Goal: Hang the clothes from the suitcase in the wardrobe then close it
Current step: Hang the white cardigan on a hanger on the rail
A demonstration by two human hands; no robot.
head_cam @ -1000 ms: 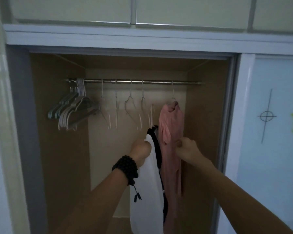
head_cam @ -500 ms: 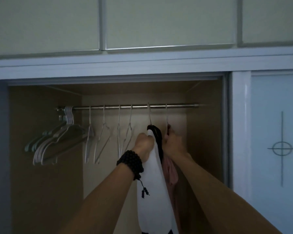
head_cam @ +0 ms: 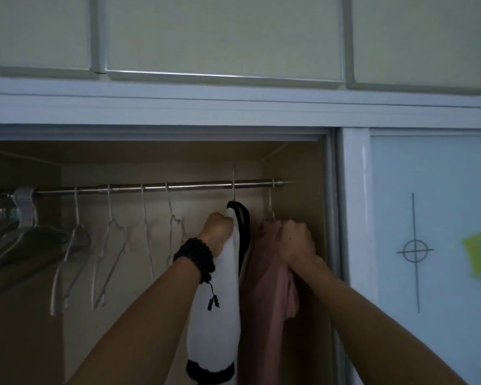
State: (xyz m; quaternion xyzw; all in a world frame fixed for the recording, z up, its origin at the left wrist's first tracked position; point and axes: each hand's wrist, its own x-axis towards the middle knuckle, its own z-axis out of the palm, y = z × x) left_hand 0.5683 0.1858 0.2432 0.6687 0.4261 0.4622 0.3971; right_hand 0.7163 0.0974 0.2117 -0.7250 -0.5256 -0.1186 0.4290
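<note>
Hanging step: left hand (head_cam: 218, 232) fisted on white garment (head_cam: 217, 315), hook at rail (head_cam: 161, 187); right hand (head_cam: 296, 241) gripping pink garment (head_cam: 264, 287); next, likely seat hook, release.

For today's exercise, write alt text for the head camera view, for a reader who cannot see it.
A person's left hand lifts a white garment with black trim on a hanger toward the metal rail of an open wardrobe, while the right hand grips a pink garment already hanging beside it. Several empty hangers hang to the left.

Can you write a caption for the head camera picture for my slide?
Left hand lifts a white, black-trimmed garment toward the metal rail; right hand grips a hanging pink garment.
</note>
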